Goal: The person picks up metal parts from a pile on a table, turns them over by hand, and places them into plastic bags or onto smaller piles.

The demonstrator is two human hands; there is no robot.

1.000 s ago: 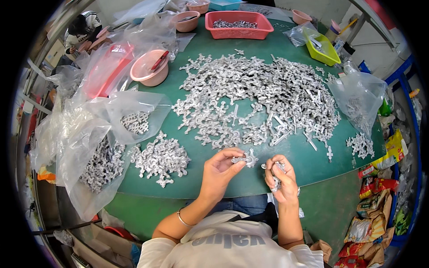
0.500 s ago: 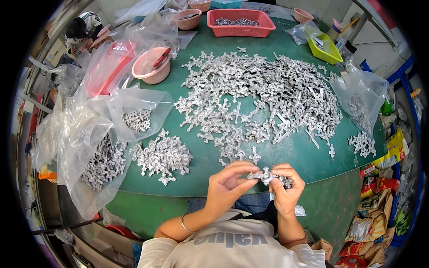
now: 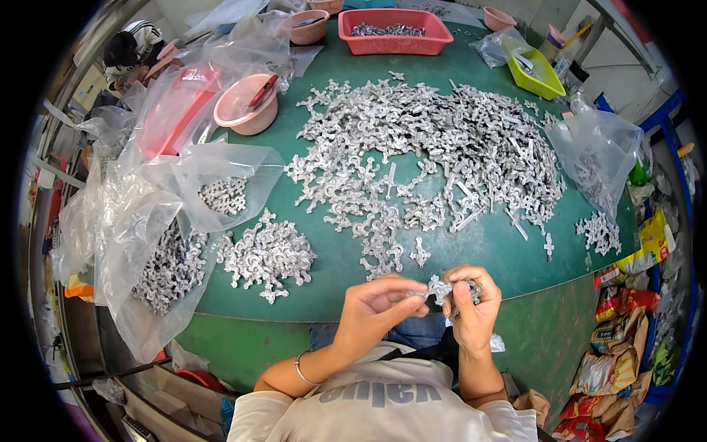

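Note:
At the table's near edge my two hands meet over a small silver cross-shaped metal casting [image 3: 438, 289]. My left hand [image 3: 377, 308] pinches its left end between thumb and fingertips. My right hand [image 3: 475, 303] grips its right side with the thumb, while more metal pieces show among its curled fingers, partly hidden. A single casting [image 3: 420, 253] lies on the green table just beyond. Farther out spreads a large heap of similar castings [image 3: 442, 140], some with straight bars attached. A smaller pile of castings [image 3: 266, 252] sits to the left.
Clear plastic bags [image 3: 158, 247] with castings crowd the left side. A pink bowl [image 3: 247, 118] holds a red-handled tool. At the back stand a red tray [image 3: 396, 46] of metal parts and a yellow-green basket [image 3: 541, 82]. Another bag [image 3: 596, 158] lies right. A person [image 3: 132, 51] is far left.
The casting between my hands has turned and now stands more upright. My left fingers have shifted slightly at its end; both hands stay in nearly the same place.

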